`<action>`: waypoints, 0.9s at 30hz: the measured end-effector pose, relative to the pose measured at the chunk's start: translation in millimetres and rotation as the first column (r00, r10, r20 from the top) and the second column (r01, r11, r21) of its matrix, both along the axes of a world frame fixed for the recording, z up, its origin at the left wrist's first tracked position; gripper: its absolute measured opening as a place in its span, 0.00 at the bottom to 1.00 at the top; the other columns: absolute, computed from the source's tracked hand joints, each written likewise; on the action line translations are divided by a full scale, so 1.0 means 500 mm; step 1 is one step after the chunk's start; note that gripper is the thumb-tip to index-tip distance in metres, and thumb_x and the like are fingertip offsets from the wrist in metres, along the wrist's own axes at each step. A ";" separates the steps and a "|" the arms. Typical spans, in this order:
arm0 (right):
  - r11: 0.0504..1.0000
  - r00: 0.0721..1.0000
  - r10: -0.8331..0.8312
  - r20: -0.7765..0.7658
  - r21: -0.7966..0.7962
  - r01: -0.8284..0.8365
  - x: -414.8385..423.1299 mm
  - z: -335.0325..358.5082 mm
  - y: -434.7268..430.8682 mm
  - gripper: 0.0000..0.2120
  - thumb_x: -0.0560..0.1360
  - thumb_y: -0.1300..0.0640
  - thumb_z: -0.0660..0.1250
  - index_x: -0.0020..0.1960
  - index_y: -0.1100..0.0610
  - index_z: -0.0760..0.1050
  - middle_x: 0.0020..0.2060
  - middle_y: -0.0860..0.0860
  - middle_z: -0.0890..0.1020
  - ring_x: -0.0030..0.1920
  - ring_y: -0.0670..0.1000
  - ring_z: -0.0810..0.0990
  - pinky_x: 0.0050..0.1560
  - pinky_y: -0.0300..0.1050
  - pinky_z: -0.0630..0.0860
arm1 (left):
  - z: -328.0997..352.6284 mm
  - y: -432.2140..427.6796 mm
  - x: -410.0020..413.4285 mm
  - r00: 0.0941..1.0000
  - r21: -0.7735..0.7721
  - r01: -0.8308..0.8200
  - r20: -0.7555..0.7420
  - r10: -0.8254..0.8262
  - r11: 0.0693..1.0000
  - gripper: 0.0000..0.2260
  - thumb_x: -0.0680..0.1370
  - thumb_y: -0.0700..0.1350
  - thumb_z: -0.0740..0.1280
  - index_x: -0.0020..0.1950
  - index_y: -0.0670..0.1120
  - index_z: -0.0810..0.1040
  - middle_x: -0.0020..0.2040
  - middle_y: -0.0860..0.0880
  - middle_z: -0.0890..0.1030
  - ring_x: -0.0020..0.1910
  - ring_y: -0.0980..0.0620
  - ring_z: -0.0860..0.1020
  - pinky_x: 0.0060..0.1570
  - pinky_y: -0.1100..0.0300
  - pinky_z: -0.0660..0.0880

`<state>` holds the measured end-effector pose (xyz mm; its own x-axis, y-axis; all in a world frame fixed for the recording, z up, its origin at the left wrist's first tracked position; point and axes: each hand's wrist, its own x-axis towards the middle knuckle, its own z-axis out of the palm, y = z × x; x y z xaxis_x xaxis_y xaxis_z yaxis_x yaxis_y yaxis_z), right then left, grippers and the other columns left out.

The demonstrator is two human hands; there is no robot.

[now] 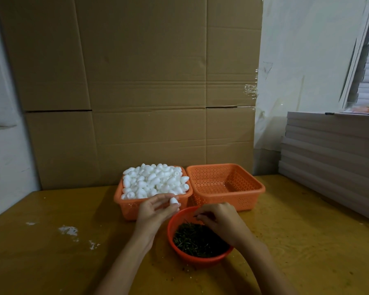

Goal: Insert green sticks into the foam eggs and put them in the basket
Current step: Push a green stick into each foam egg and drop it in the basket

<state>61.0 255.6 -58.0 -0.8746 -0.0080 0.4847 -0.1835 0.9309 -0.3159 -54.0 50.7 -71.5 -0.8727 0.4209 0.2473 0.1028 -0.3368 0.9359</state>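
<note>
My left hand (156, 207) pinches one white foam egg (173, 200) just in front of the left orange basket (124, 204), which is heaped with several white foam eggs (155, 180). My right hand (218, 219) hovers over the red bowl (180, 253) of green sticks (198, 239), fingers curled and pinching a thin green stick (197, 215) near the bowl's far rim. To the right of the egg basket stands a second orange basket (249, 191) with nothing in it.
The baskets and bowl sit on a yellow-brown wooden table (73, 262). White foam crumbs (69, 230) lie on the table to the left. A big cardboard sheet (136, 81) stands behind. A stack of grey boards (332, 158) rises at the right.
</note>
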 end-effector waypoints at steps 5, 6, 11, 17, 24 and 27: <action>1.000 1.000 -0.007 0.008 -0.003 0.007 0.001 0.001 0.000 0.09 0.81 0.54 0.69 0.58 0.44 0.84 0.54 0.37 0.85 0.54 0.37 0.81 0.54 0.32 0.76 | 0.001 -0.002 0.000 1.000 -0.020 0.006 -0.027 -0.006 1.000 0.22 0.72 0.37 0.81 0.64 0.43 0.81 0.56 0.43 0.89 0.55 0.43 0.88 0.57 0.48 0.84; 1.000 1.000 -0.008 0.006 -0.002 0.008 0.001 0.001 0.000 0.09 0.81 0.54 0.69 0.58 0.44 0.84 0.54 0.37 0.85 0.54 0.36 0.81 0.53 0.30 0.75 | 0.000 -0.003 -0.001 1.000 -0.027 0.007 -0.022 -0.008 1.000 0.21 0.73 0.35 0.80 0.64 0.43 0.81 0.56 0.43 0.89 0.56 0.43 0.88 0.56 0.48 0.84; 1.000 1.000 0.000 0.016 0.002 0.000 0.001 -0.001 0.000 0.09 0.81 0.54 0.70 0.59 0.44 0.84 0.55 0.37 0.85 0.55 0.37 0.81 0.55 0.31 0.76 | 0.000 -0.001 -0.004 1.000 -0.059 0.005 -0.026 -0.007 0.998 0.17 0.74 0.32 0.79 0.61 0.42 0.84 0.54 0.45 0.89 0.55 0.44 0.88 0.50 0.57 0.85; 1.000 0.999 0.022 0.032 0.008 -0.022 0.001 -0.001 0.003 0.09 0.81 0.54 0.70 0.58 0.44 0.84 0.54 0.36 0.85 0.51 0.30 0.77 0.53 0.28 0.74 | -0.004 0.003 -0.005 0.999 -0.088 -0.027 -0.032 0.025 0.996 0.16 0.73 0.34 0.79 0.60 0.45 0.86 0.52 0.47 0.89 0.51 0.43 0.89 0.49 0.57 0.85; 0.999 0.998 0.045 0.045 0.024 -0.046 -0.001 -0.003 0.004 0.09 0.81 0.54 0.70 0.58 0.43 0.83 0.55 0.37 0.85 0.51 0.29 0.76 0.52 0.25 0.71 | -0.002 0.002 -0.004 1.000 -0.045 -0.026 0.006 0.026 0.999 0.15 0.75 0.32 0.77 0.60 0.44 0.87 0.54 0.46 0.89 0.52 0.42 0.88 0.50 0.55 0.86; 0.998 0.998 0.049 0.046 0.022 -0.050 -0.002 -0.003 0.003 0.09 0.81 0.54 0.70 0.58 0.43 0.83 0.55 0.37 0.85 0.52 0.31 0.77 0.53 0.25 0.72 | 0.000 0.003 -0.002 1.000 -0.036 -0.014 0.018 0.014 0.999 0.15 0.76 0.30 0.76 0.59 0.44 0.87 0.55 0.45 0.89 0.53 0.42 0.88 0.51 0.55 0.86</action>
<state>59.9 257.3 -59.7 -0.8941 -0.0627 0.4435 -0.2156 0.9282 -0.3034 -55.1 52.3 -71.7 -0.8828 0.4169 0.2163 0.0903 -0.3013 0.9492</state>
